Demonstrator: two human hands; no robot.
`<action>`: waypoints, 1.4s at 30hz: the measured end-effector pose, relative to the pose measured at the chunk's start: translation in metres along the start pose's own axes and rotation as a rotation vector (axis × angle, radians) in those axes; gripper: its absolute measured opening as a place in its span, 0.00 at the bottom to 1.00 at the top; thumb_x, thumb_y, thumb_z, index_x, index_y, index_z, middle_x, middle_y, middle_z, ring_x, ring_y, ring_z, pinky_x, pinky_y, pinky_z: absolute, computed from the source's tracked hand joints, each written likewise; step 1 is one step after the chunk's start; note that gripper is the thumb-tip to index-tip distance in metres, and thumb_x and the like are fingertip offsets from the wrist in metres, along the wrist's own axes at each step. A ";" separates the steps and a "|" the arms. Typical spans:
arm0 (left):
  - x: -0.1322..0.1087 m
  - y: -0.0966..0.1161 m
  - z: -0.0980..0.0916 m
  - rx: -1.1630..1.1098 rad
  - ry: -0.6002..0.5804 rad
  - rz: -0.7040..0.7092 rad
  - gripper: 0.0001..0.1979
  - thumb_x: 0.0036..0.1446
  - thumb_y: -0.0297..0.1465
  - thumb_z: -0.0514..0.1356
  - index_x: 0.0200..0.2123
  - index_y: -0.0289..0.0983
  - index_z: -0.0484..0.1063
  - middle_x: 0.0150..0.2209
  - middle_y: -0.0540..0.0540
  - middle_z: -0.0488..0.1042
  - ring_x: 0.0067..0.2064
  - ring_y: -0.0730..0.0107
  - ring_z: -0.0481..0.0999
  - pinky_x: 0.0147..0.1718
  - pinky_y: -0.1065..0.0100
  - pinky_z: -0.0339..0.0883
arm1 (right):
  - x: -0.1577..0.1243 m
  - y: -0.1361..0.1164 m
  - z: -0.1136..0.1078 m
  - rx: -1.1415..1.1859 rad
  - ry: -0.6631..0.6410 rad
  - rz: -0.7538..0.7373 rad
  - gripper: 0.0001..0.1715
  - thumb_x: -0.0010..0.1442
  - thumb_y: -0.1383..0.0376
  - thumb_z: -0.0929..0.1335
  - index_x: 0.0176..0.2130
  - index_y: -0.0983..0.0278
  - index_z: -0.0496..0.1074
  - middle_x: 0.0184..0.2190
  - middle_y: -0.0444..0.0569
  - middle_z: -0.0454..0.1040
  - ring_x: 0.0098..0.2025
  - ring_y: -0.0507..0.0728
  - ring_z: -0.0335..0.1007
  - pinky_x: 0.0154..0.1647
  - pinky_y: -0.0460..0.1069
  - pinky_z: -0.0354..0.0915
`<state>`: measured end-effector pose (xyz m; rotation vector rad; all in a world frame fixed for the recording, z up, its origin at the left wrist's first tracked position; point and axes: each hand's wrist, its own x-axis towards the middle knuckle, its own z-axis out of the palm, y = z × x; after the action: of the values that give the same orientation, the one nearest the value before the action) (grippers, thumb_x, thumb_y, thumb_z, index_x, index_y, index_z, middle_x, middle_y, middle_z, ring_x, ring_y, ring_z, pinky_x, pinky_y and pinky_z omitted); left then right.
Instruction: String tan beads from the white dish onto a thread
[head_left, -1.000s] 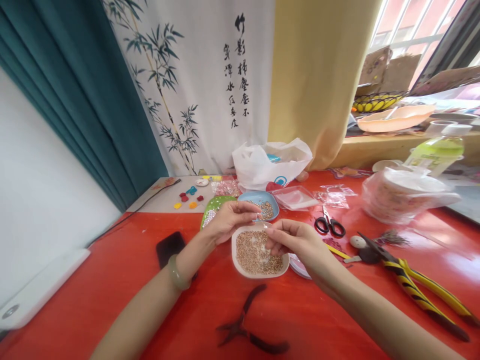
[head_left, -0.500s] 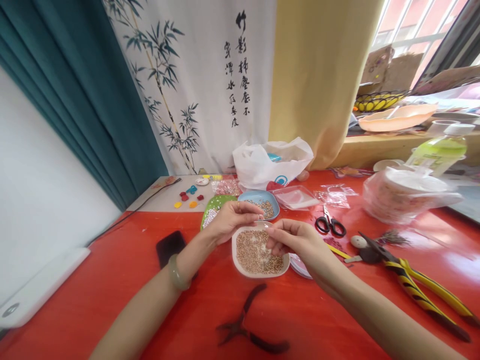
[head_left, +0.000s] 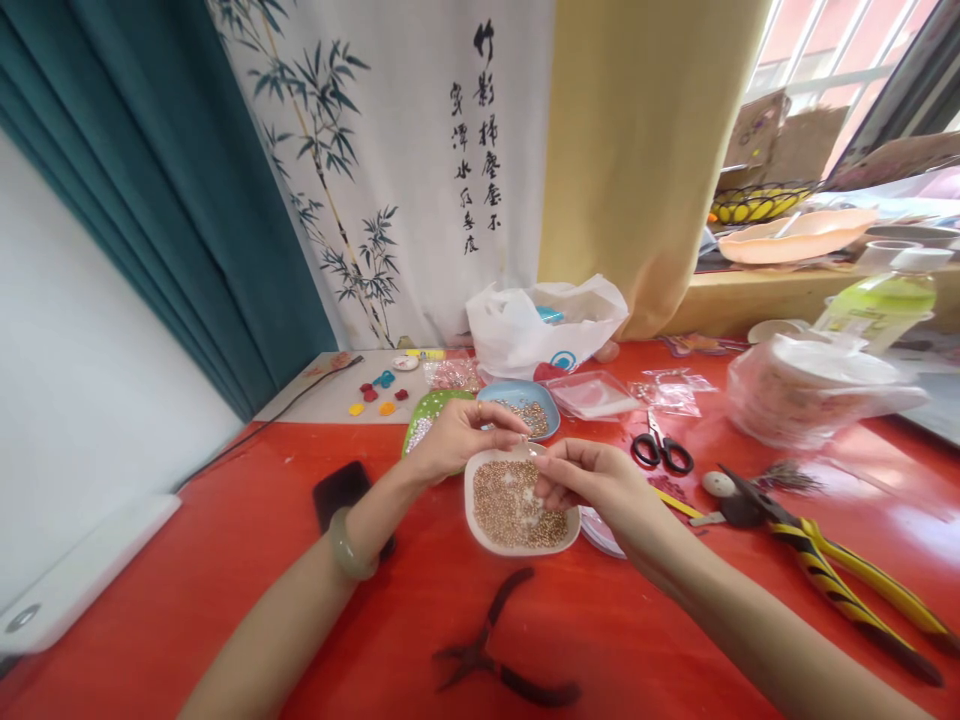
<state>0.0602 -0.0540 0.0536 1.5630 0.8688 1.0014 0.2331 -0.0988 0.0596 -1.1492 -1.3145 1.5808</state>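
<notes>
Head view: two bare hands meet above a red table (head_left: 247, 570), both raised over one dish.
Left hand (head_left: 466, 434): thumb and forefinger pinch a tiny pale bit (head_left: 523, 439), too small to identify; a fingertip grip presumably suits something this fine.
Right hand (head_left: 589, 475): thumb and forefinger pressed together at the tips, the other fingers curled under; whether anything lies between them cannot be told.
White dish (head_left: 470, 515): directly below the hands, holding gold beads (head_left: 499, 512) spread thinly over its base; its raised rim probably keeps them from rolling, and its position would catch a dropped piece.
Blue dish (head_left: 554, 418): just behind the white one, with more beads, likely kept separate for sorting.
Green dish (head_left: 429, 410): partly hidden behind the left hand, holding pale pieces.
Small pliers (head_left: 474, 656): near the table's front, handles spread, apparently parked within easy reach.
Scissors (head_left: 658, 450) and large pliers (head_left: 832, 572): at the right, beyond the right forearm, seemingly set aside to leave the middle to the dishes.
Phone (head_left: 341, 492): flat on the table beside the left wrist.
</notes>
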 end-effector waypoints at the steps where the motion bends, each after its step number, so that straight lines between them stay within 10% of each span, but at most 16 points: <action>1: 0.000 0.000 0.000 0.007 -0.002 0.002 0.08 0.41 0.31 0.65 0.27 0.35 0.76 0.29 0.46 0.74 0.31 0.72 0.71 0.31 0.70 0.65 | 0.000 0.000 0.000 0.000 -0.001 0.001 0.12 0.45 0.59 0.69 0.20 0.64 0.66 0.18 0.43 0.71 0.19 0.47 0.65 0.24 0.45 0.61; 42: 0.002 -0.009 0.002 -0.139 0.101 0.032 0.08 0.37 0.26 0.67 0.25 0.33 0.74 0.27 0.49 0.73 0.30 0.76 0.70 0.32 0.72 0.63 | -0.003 -0.003 0.001 0.047 0.005 -0.024 0.12 0.47 0.61 0.69 0.20 0.65 0.67 0.18 0.43 0.72 0.18 0.47 0.64 0.23 0.44 0.60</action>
<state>0.0623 -0.0507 0.0449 1.4231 0.8273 1.1476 0.2327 -0.1014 0.0632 -1.1042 -1.2766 1.5822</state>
